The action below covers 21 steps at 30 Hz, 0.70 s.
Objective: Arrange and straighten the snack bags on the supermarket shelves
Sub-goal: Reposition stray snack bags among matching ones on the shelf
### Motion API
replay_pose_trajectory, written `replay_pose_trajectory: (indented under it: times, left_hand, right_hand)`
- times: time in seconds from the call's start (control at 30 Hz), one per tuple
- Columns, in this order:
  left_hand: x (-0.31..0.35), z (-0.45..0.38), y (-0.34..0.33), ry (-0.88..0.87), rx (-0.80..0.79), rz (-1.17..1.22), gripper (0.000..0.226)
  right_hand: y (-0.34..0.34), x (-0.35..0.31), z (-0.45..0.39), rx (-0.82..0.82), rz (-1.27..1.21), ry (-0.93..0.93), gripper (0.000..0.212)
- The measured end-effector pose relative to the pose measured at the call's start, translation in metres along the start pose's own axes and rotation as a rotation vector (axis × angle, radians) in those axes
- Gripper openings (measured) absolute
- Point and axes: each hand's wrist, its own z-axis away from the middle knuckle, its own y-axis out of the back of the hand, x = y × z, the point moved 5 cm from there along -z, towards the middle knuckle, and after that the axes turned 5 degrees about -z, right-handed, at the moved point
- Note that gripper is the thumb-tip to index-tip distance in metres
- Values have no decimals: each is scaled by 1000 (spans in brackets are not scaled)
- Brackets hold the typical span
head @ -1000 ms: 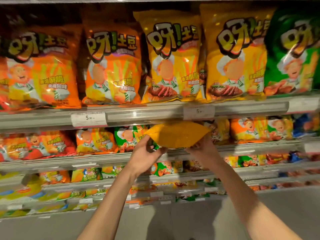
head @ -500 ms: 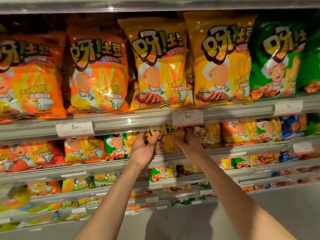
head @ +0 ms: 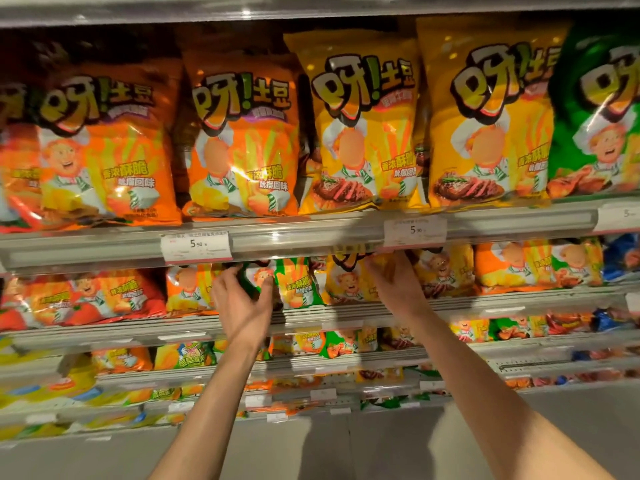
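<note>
Left hand (head: 242, 301) raised to the second shelf, thumb and fingers curled round the left edge of a green snack bag (head: 294, 284). Right hand (head: 398, 285) reaching beside a yellow snack bag (head: 349, 280), fingertips lost under the shelf rail (head: 304, 242); grip impossible to tell. Bag tops cut off by that rail. Above, large orange bags (head: 239, 140) upright. Lower shelves blurred.

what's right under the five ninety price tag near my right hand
A small yellow bag stands on the second shelf, its top hidden by the tag. Your right hand touches it.
</note>
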Motion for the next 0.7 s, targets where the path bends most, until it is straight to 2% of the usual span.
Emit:
replay_pose_trajectory:
  times: [0.1,0.2,0.3,0.37,0.5,0.6,0.7]
  left_hand:
    - [-11,-10,-5,52,-95,-69,74]
    - [-13,-20,-9,55,-140,-76,75]
    - [-21,-28,-10,57,-147,-16,75]
    - [-18,-26,-9,34,-181,61,70]
    - [-3,-21,-9,-13,-272,155,74]
    - [-3,-20,-6,-42,-256,235,73]
    - [-10,-20,-7,2,-250,288,66]
  right_hand:
    - [2,-1,9,61,-17,-15,63]
    - [-3,5,20,88,13,-44,73]
    - [-7,6,25,109,33,-63,99]
    - [-8,8,24,115,47,-75,109]
    - [-9,12,24,103,81,-79,102]
    - [-8,7,26,90,124,-84,98]
    - [-7,3,22,61,183,-113,92]
